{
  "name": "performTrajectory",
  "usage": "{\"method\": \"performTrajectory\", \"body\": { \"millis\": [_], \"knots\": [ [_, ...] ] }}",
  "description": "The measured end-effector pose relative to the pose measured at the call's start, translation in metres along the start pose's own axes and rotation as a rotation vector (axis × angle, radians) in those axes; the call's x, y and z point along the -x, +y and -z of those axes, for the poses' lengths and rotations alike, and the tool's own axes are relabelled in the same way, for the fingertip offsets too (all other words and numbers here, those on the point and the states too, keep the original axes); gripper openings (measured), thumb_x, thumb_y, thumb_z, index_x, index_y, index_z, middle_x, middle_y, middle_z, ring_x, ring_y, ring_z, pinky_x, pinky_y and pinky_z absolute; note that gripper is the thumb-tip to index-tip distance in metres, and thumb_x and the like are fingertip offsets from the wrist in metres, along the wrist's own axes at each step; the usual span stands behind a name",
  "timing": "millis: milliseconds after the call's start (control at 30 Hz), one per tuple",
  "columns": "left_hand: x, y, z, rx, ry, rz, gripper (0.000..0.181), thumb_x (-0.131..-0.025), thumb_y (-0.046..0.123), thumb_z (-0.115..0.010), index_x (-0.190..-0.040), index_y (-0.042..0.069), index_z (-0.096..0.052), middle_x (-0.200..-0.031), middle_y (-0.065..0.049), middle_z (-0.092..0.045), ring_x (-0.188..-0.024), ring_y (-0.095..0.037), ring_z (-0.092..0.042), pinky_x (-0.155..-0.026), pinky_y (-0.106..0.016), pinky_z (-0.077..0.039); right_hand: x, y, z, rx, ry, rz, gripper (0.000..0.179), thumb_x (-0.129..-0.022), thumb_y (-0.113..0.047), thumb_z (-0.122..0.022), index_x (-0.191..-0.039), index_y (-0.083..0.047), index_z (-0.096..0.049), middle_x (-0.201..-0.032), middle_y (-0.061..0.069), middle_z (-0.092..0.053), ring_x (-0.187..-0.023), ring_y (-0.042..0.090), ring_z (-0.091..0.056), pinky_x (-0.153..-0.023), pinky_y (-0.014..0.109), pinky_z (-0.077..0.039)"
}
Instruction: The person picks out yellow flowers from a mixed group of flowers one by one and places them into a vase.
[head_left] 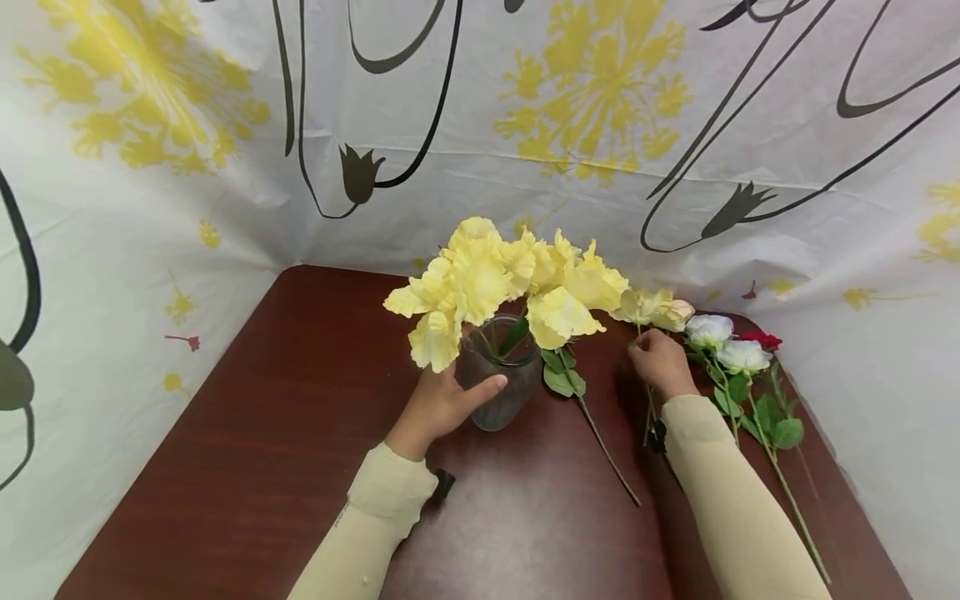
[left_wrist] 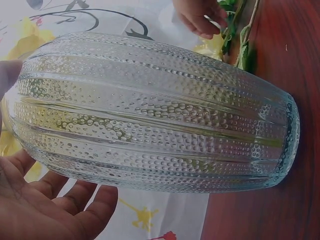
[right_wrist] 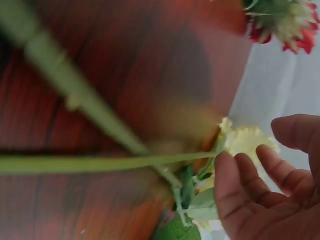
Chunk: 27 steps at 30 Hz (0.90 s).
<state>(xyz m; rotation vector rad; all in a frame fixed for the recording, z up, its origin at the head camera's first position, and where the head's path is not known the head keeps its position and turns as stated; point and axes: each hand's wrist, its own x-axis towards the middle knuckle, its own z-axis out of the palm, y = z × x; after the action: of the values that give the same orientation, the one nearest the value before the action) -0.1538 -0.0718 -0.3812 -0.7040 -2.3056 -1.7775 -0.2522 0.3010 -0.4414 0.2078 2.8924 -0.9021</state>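
Note:
My left hand [head_left: 438, 404] holds a clear ribbed glass vase [left_wrist: 150, 115], thumb across its near side. Its fingers [left_wrist: 95, 205] lie along the vase's dimpled wall in the left wrist view. Large yellow flowers [head_left: 480, 271] stand in the vase, their blooms leaning over the rim. To the right, my right hand [head_left: 663, 367] is at a yellow flower [head_left: 645, 307] with a long green stem [right_wrist: 110, 162]. Thumb and fingers stand apart there in the right wrist view, fingertips close beside the stem; whether they touch it I cannot tell.
A leafy stem [head_left: 600, 437] lies on the dark red wooden table [head_left: 262, 467], right of the vase. White roses [head_left: 742, 357] and a red flower [head_left: 761, 339] lie along the right edge. Patterned white cloth [head_left: 450, 108] hangs behind and at both sides. A small black object [head_left: 444, 483] sits by the left sleeve.

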Motion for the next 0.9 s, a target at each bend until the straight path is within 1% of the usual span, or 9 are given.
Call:
{"method": "performTrajectory", "body": {
  "millis": [100,200,267,367,433,533,700,800,900],
  "knots": [
    [0.0,0.0,0.0,0.006,0.003,-0.015,0.092,-0.088,0.014,-0.075,-0.159,0.013,-0.016,-0.162,-0.003,-0.019,-0.147,-0.016,-0.019,-0.113,-0.053,-0.024,-0.004,0.007,0.0,0.058,-0.033,0.001,0.044,-0.102,-0.02,-0.048,-0.133,0.012,-0.046,-0.126,0.035,-0.051,-0.108,0.048,-0.053,-0.084,0.056,-0.046],
    [0.0,-0.001,0.0,0.013,0.008,-0.026,0.092,-0.087,0.013,-0.075,-0.159,0.013,-0.017,-0.161,-0.003,-0.021,-0.147,-0.017,-0.021,-0.113,-0.054,-0.024,-0.008,0.013,-0.001,0.053,-0.067,-0.006,0.05,-0.102,-0.019,-0.048,-0.14,0.014,-0.041,-0.135,0.037,-0.045,-0.117,0.052,-0.048,-0.09,0.059,-0.043],
    [-0.001,-0.001,0.001,0.012,0.011,-0.032,0.091,-0.087,0.013,-0.075,-0.159,0.013,-0.018,-0.161,-0.003,-0.022,-0.146,-0.017,-0.022,-0.113,-0.054,-0.024,-0.01,0.017,-0.001,0.034,-0.078,-0.01,0.051,-0.102,-0.019,-0.047,-0.141,0.014,-0.04,-0.137,0.037,-0.043,-0.119,0.052,-0.047,-0.092,0.06,-0.043],
    [-0.001,-0.002,0.001,0.004,0.006,-0.03,0.091,-0.088,0.015,-0.074,-0.159,0.013,-0.018,-0.161,-0.003,-0.021,-0.147,-0.017,-0.021,-0.113,-0.054,-0.024,-0.012,0.022,-0.001,0.019,-0.078,-0.021,0.046,-0.102,-0.017,-0.048,-0.137,0.013,-0.045,-0.135,0.036,-0.046,-0.115,0.05,-0.05,-0.089,0.058,-0.044],
    [0.0,-0.001,0.001,0.003,0.006,-0.025,0.092,-0.088,0.015,-0.075,-0.159,0.013,-0.016,-0.162,-0.003,-0.02,-0.147,-0.016,-0.02,-0.113,-0.054,-0.024,-0.012,0.025,-0.001,0.015,-0.076,-0.022,0.042,-0.101,-0.015,-0.048,-0.133,0.012,-0.05,-0.129,0.034,-0.05,-0.107,0.047,-0.053,-0.084,0.055,-0.046],
    [0.001,-0.001,0.0,0.001,0.01,-0.013,0.092,-0.089,0.016,-0.075,-0.16,0.013,-0.016,-0.162,-0.002,-0.018,-0.148,-0.014,-0.018,-0.114,-0.052,-0.023,-0.013,0.026,-0.001,-0.01,-0.089,-0.026,0.037,-0.101,-0.013,-0.047,-0.129,0.011,-0.052,-0.109,0.028,-0.057,-0.09,0.037,-0.056,-0.075,0.047,-0.047],
    [0.001,0.0,0.0,0.0,0.013,0.003,0.092,-0.089,0.016,-0.075,-0.159,0.013,-0.016,-0.162,-0.003,-0.019,-0.147,-0.013,-0.018,-0.114,-0.052,-0.023,-0.013,0.025,0.0,-0.052,-0.119,-0.028,0.037,-0.1,-0.01,-0.044,-0.129,0.012,-0.05,-0.082,0.012,-0.055,-0.07,0.023,-0.052,-0.065,0.038,-0.044],
    [0.0,0.0,0.0,-0.004,0.012,0.009,0.091,-0.089,0.016,-0.074,-0.159,0.013,-0.017,-0.161,-0.003,-0.019,-0.147,-0.014,-0.019,-0.114,-0.052,-0.023,-0.014,0.025,0.0,-0.104,-0.134,-0.026,0.031,-0.099,-0.007,-0.045,-0.124,0.011,-0.051,-0.078,0.009,-0.052,-0.065,0.019,-0.05,-0.062,0.035,-0.046],
    [0.0,-0.001,0.0,-0.007,0.008,0.002,0.092,-0.089,0.016,-0.075,-0.159,0.012,-0.016,-0.161,-0.004,-0.019,-0.147,-0.015,-0.019,-0.114,-0.052,-0.023,-0.014,0.024,0.001,-0.203,-0.175,-0.04,0.025,-0.099,-0.005,-0.045,-0.118,0.01,-0.05,-0.071,0.005,-0.047,-0.056,0.015,-0.044,-0.059,0.033,-0.046]
  ]
}}
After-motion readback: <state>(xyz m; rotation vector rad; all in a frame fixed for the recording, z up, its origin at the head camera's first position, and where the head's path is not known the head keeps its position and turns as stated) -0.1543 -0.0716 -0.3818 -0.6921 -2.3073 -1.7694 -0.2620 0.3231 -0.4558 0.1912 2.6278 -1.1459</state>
